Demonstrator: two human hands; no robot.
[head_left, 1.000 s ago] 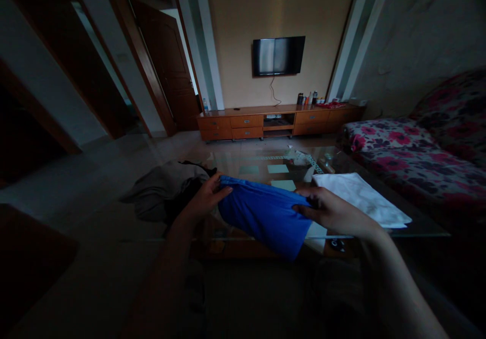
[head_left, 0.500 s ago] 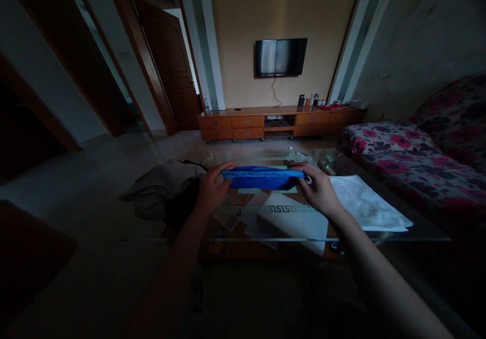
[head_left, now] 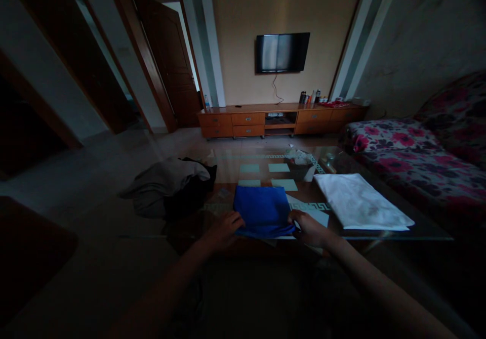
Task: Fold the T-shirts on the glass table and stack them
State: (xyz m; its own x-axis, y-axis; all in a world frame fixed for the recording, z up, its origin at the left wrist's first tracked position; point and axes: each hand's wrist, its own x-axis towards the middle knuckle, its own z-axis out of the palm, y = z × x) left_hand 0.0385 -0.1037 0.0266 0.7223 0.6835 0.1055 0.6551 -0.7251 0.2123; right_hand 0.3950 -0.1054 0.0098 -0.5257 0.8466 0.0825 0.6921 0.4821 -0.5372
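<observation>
A folded blue cloth [head_left: 261, 207], perhaps a garment, lies flat on the glass table [head_left: 402, 235] near its front edge. My left hand [head_left: 227, 227] is closed at the cloth's near left corner. At the near right corner, my right hand [head_left: 307, 226] pinches the edge between thumb and fingers. To the right rests a folded white cloth [head_left: 360, 200], apart from the blue one. On the left, grey and black clothes [head_left: 170, 184] sit in a loose heap.
Papers [head_left: 319, 217] show under the glass. A glass object [head_left: 330, 162] stands toward the table's far right. Beyond are a wooden TV cabinet [head_left: 246, 121] and a wall-mounted television [head_left: 283, 53]. A flowered sofa [head_left: 402, 146] is at the right.
Both hands have come down and toward me with the blue cloth. Held up edge-on before, it now lies flat on the table, its near corners in the hands.
</observation>
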